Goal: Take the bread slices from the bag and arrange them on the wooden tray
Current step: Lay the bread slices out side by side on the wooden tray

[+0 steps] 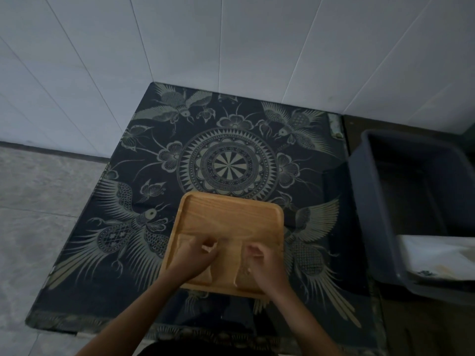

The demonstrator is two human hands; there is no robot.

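The wooden tray [228,214] lies on the dark patterned cloth, with one wide far compartment and two smaller near ones. Both my hands hover over the near compartments, close together. My left hand [195,255] pinches something pale and thin between fingers and thumb. The curled fingers of my right hand [259,260] are on the same thing. It looks like a clear bread bag [226,242], faint in the dim light. Pale tan bread [205,274] seems to show under my left hand. The wide compartment holds nothing.
The table is covered by a dark cloth [231,160] with bird and mandala prints and stands against a white tiled wall. A grey plastic tub [372,214] stands at the right with white paper [437,255] inside. Grey floor lies to the left.
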